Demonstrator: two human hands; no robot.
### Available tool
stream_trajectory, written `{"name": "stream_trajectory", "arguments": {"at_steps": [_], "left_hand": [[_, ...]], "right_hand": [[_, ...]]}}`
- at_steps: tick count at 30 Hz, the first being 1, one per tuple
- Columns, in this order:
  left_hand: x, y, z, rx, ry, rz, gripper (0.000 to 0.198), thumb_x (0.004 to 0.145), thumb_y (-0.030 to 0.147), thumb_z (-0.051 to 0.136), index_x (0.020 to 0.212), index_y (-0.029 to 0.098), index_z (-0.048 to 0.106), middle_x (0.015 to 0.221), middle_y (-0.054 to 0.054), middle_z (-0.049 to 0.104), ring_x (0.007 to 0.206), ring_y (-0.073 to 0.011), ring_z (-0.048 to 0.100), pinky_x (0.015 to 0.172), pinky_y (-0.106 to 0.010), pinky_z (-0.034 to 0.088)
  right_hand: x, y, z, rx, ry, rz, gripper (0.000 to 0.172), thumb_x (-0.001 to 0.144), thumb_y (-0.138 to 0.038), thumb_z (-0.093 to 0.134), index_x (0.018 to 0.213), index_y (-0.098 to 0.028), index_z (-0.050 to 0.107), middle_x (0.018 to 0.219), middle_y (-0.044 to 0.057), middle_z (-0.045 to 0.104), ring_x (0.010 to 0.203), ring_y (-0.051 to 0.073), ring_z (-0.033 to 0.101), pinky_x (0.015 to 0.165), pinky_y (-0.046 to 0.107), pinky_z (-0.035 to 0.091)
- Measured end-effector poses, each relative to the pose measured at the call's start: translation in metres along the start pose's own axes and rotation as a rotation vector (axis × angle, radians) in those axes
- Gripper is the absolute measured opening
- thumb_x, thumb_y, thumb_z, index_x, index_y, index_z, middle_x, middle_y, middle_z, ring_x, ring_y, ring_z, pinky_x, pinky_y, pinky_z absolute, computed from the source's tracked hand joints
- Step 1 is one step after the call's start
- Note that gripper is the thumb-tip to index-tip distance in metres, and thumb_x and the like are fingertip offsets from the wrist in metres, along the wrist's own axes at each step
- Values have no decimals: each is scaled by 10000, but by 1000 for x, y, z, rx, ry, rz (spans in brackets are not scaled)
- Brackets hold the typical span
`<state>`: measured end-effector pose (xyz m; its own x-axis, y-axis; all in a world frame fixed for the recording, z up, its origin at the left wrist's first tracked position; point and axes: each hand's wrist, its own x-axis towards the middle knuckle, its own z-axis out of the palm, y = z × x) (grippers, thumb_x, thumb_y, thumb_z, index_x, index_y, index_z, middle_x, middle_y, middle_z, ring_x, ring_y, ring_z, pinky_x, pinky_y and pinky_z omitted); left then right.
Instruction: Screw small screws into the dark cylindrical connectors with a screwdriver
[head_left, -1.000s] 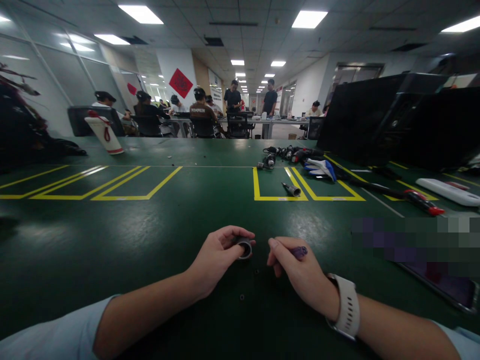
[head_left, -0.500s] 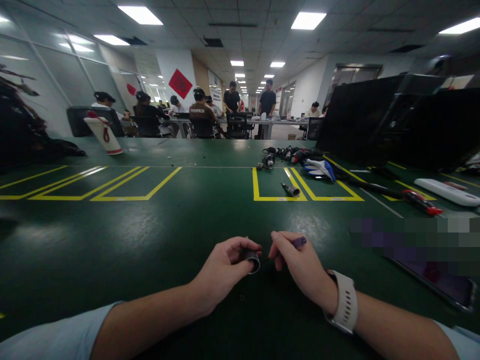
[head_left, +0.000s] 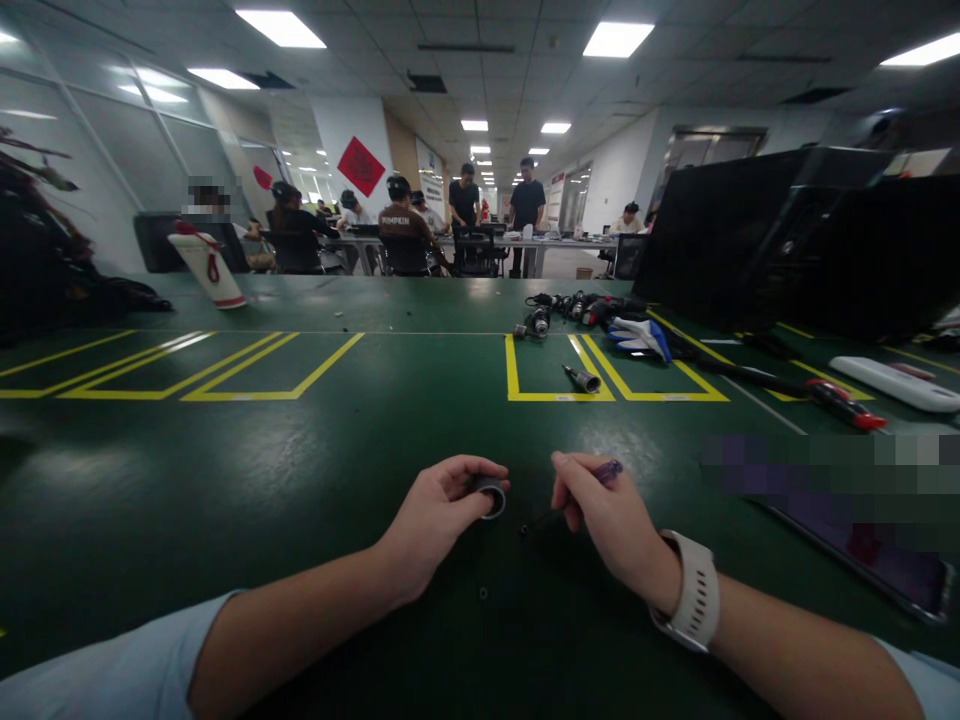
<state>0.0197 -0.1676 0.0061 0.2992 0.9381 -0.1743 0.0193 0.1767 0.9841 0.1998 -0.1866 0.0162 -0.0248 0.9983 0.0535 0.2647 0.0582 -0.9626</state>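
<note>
What left hand (head_left: 429, 520) curls round: tube (head_left: 491, 482)
Right hand (head_left: 604, 510): pinching tool (head_left: 610, 470), near tube
Part (head_left: 484, 594): nearer than tube, seemingly yet untouched

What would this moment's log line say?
left hand: holds hollow grey part | right hand: holds purple-handled tool | table: small dark piece

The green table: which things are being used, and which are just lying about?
Probably used:
grey metallic tube, left hand
slim purple-handled tool, right hand
small dark piece near its tip

Seemingly lying about:
blue-and-white fabric glove
red-trimmed white tumbler
</note>
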Motion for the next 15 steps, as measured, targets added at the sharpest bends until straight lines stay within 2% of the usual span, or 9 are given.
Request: {"name": "stream_trajectory", "arguments": {"at_steps": [7, 12, 15], "left_hand": [[0, 2, 0, -5, -15, 0, 299, 705, 94, 580, 994, 161, 617, 1042, -71, 653, 1041, -203, 571, 937, -364, 422], [-1, 6, 4, -10, 14, 3, 317, 675, 78, 593, 983, 150, 619, 994, -70, 670, 994, -202, 593, 926, -353, 421], [-1, 7, 5, -27, 26, 12, 322, 672, 90, 603, 987, 157, 621, 1009, -66, 668, 1009, -203, 588, 933, -349, 419]], "right_hand": [[-1, -5, 3, -137, -21, -24, 412, 861, -369, 362, 519, -180, 491, 404, -45, 396, 397, 96, 413, 431, 227, 311], [-9, -12, 2, -433, -175, -410, 360, 863, -269, 377, 528, -180, 474, 513, -17, 466, 523, 112, 455, 538, 256, 325], [-11, -12, -1, -426, -150, -445, 358, 870, -262, 372, 539, -179, 480, 527, -13, 472, 537, 114, 457, 552, 261, 329]]}}
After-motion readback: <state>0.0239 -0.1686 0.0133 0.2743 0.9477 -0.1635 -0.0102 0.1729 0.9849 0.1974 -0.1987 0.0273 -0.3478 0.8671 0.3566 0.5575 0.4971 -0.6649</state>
